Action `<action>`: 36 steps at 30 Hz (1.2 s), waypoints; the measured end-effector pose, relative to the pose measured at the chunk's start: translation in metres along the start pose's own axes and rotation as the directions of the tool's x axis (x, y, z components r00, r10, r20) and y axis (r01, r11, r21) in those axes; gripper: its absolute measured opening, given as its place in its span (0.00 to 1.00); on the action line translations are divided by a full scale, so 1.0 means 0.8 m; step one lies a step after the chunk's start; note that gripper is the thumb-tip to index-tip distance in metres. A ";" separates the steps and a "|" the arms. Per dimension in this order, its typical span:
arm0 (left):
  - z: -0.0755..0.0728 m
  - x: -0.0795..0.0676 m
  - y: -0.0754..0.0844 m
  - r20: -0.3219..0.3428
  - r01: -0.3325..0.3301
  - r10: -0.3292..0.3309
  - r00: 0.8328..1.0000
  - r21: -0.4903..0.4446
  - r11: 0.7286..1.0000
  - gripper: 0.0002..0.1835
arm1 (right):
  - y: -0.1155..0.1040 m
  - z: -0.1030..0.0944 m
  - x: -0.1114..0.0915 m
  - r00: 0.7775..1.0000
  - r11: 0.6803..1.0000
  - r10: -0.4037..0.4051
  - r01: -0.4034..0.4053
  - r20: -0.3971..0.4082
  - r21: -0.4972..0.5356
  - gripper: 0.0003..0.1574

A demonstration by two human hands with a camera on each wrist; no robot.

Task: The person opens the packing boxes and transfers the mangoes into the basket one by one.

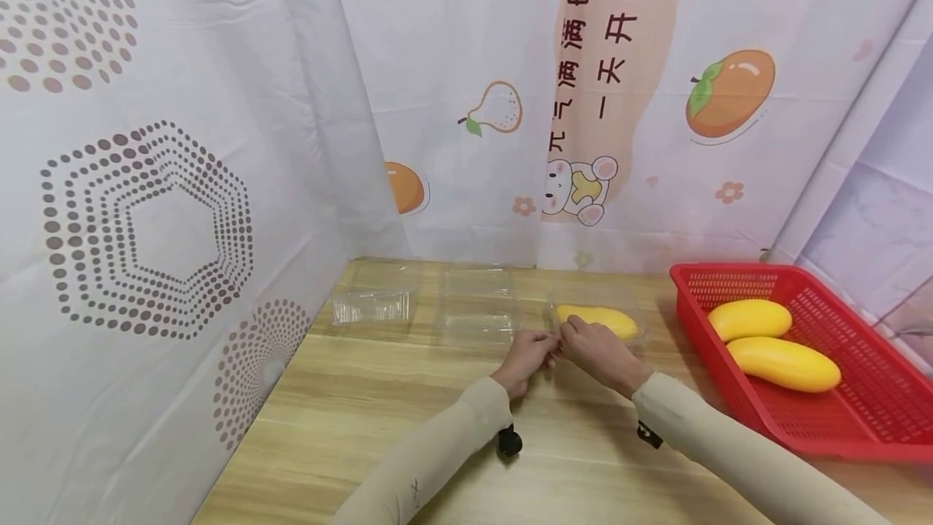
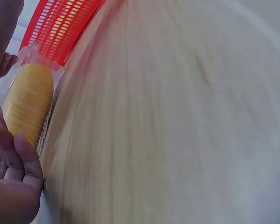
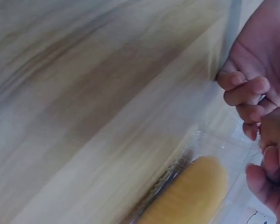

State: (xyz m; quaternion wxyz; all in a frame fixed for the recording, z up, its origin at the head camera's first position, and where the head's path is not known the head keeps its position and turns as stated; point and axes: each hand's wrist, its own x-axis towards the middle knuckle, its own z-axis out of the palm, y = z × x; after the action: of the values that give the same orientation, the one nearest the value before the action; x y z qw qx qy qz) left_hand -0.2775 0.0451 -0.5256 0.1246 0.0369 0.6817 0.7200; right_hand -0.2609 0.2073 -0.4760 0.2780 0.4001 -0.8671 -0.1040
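Observation:
A clear plastic box [image 1: 641, 335] with a yellow, mango-like fruit [image 1: 603, 319] in it lies in front of the hands, right of the table's middle. My left hand [image 1: 526, 359] is at the box's near left corner, its fingers curled and pinching the edge. Against it, my right hand [image 1: 599, 355] pinches the same corner with thumb and fingers. In the right wrist view the fingertips of both hands meet beside the box [image 3: 219, 137]. Just what the fingertips hold there is partly hidden. The fruit [image 2: 29, 105] also shows through the plastic in the left wrist view.
A red plastic basket [image 1: 729, 403] stands on the right, holding two more yellow fruits [image 1: 783, 364]. Further clear plastic boxes [image 1: 477, 322] lie to the left, one of them [image 1: 372, 306] near the table's left edge. A printed curtain [image 1: 466, 185] hangs behind the wooden table [image 1: 350, 420].

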 end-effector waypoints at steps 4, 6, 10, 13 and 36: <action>0.005 -0.004 0.002 -0.041 -0.014 0.013 0.999 -0.016 1.000 0.10 | -0.003 0.008 -0.005 0.999 1.000 -0.004 0.004 -0.052 0.010 0.24; 0.007 -0.006 0.003 -0.057 -0.022 0.021 0.998 -0.016 1.000 0.11 | -0.004 0.011 -0.008 0.997 0.999 0.002 0.000 -0.071 0.035 0.22; 0.014 -0.007 0.002 -0.078 -0.019 0.017 0.997 -0.022 1.000 0.13 | -0.004 0.012 -0.012 0.989 0.994 0.031 -0.016 -0.142 0.105 0.22; 0.016 -0.008 0.002 -0.101 -0.018 0.015 0.995 -0.029 0.999 0.12 | -0.003 0.008 -0.008 0.978 0.993 0.040 -0.015 -0.206 0.119 0.28; 0.009 -0.008 0.002 -0.023 -0.002 0.002 1.000 -0.001 1.000 0.10 | 0.005 0.003 -0.025 0.963 0.981 0.134 -0.094 -0.235 0.173 0.13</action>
State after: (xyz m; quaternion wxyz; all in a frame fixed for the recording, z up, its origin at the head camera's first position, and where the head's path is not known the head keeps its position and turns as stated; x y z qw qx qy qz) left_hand -0.2698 0.0506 -0.5224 0.1160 0.0293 0.6825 0.7210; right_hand -0.2547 0.2249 -0.4842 0.3558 0.3802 -0.8531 0.0323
